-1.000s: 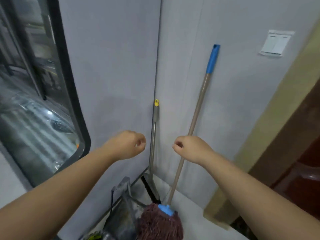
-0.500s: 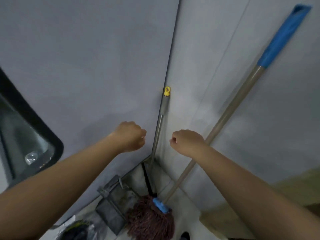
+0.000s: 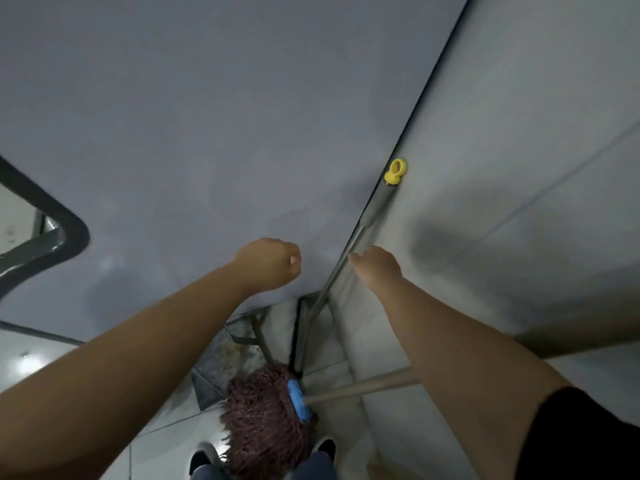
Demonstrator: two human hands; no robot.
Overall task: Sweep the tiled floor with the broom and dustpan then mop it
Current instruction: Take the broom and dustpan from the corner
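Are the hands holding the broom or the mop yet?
Not yet. The left hand is a closed fist holding nothing. The right hand reaches to the broom handle, fingertips near it, no grip visible.

right hand (image 3: 375, 268) at broom handle (image 3: 349, 254) | left hand (image 3: 268, 263) fisted

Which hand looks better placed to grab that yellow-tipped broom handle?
Probably the right hand: its fingers reach the broom handle in the corner. The left hand is a fist, farther away.
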